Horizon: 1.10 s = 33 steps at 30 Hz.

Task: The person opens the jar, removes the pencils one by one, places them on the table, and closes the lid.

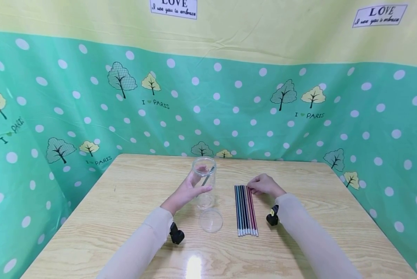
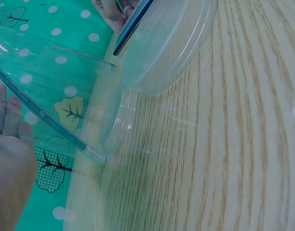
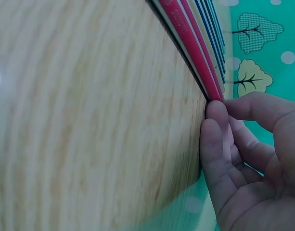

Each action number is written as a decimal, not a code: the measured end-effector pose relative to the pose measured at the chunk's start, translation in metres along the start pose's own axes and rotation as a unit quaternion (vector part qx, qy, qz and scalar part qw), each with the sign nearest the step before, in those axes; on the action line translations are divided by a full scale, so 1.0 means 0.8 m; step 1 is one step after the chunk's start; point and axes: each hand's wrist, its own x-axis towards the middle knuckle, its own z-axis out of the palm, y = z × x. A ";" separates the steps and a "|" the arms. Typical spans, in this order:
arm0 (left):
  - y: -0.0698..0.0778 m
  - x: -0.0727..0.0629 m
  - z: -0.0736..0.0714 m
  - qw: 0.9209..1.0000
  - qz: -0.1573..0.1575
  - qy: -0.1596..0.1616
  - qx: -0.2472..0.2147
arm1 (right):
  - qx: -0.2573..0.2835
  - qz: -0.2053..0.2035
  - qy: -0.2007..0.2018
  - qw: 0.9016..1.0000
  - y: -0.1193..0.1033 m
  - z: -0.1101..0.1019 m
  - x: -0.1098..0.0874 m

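Note:
My left hand (image 1: pixel 187 190) holds a clear jar (image 1: pixel 212 182) that stands upright on the table, thumb on the near side and fingers round the far side. One dark green pencil (image 2: pixel 45 119) with a metal-capped end leans inside the jar. Just in front of the jar lies a round clear lid (image 1: pixel 211 221). To the right, a row of several pencils (image 1: pixel 242 211) lies side by side, dark blue and teal at left, red at right. My right hand (image 1: pixel 264 185) pinches the far tip of a red pencil (image 3: pixel 178 24) at the row's right edge between thumb and finger.
The light wooden table (image 1: pixel 124 217) reaches back to a green and yellow curtain (image 1: pixel 215 97) with dots and trees. Black wrist cameras hang under both sleeves; the right one (image 1: pixel 273 216) is beside the pencil row.

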 end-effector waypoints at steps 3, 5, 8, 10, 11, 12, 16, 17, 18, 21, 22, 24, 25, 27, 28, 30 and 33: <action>-0.001 0.000 0.000 1.000 0.001 0.001 -0.001 | 0.003 -0.002 0.001 1.000 0.000 0.000 0.000; 0.000 0.000 0.000 1.000 0.000 0.000 -0.002 | 0.004 0.001 0.002 1.000 0.001 0.000 0.000; -0.001 0.001 -0.001 1.000 -0.002 -0.001 -0.003 | 0.009 0.011 0.008 1.000 0.002 0.002 0.001; -0.001 0.001 -0.001 1.000 -0.005 0.001 -0.001 | 0.010 0.014 0.009 1.000 0.002 0.002 0.002; -0.001 0.001 -0.001 1.000 -0.006 0.002 -0.001 | 0.009 0.013 0.009 1.000 0.002 0.002 0.002; -0.001 0.001 -0.001 1.000 -0.007 0.002 -0.001 | 0.011 0.014 0.011 1.000 0.001 0.002 0.002; -0.001 0.000 -0.001 1.000 -0.008 0.004 0.000 | 0.014 0.009 0.015 1.000 -0.005 0.000 -0.001; -0.001 0.000 -0.001 1.000 -0.008 0.005 0.001 | 0.014 0.005 0.016 1.000 -0.007 -0.002 -0.002; 0.000 0.000 -0.001 1.000 -0.008 0.005 0.001 | 0.015 0.002 0.017 1.000 -0.010 -0.003 -0.003; 0.000 -0.001 0.000 1.000 -0.008 0.004 0.001 | 0.014 -0.011 0.019 1.000 -0.016 -0.008 -0.008; 0.000 -0.001 0.000 1.000 -0.008 0.004 0.001 | 0.016 -0.016 0.018 1.000 -0.018 -0.009 -0.010; 0.000 -0.001 0.000 1.000 -0.009 0.003 0.002 | 0.022 -0.023 0.019 0.999 -0.023 -0.011 -0.012; 0.000 -0.001 0.000 1.000 -0.009 0.003 0.001 | 0.023 -0.026 0.018 0.999 -0.027 -0.012 -0.013; 0.000 -0.001 0.000 1.000 -0.007 0.003 0.001 | 0.026 -0.033 0.017 0.999 -0.034 -0.014 -0.015; 0.000 -0.001 0.000 1.000 -0.008 0.004 0.001 | 0.028 -0.036 0.017 0.999 -0.037 -0.015 -0.016; 0.001 -0.001 0.001 1.000 -0.010 0.003 -0.003 | 0.025 -0.043 0.015 0.999 -0.045 -0.016 -0.018; 0.002 -0.002 0.001 1.000 -0.013 0.003 -0.008 | 0.018 -0.059 0.011 0.998 -0.059 -0.016 -0.020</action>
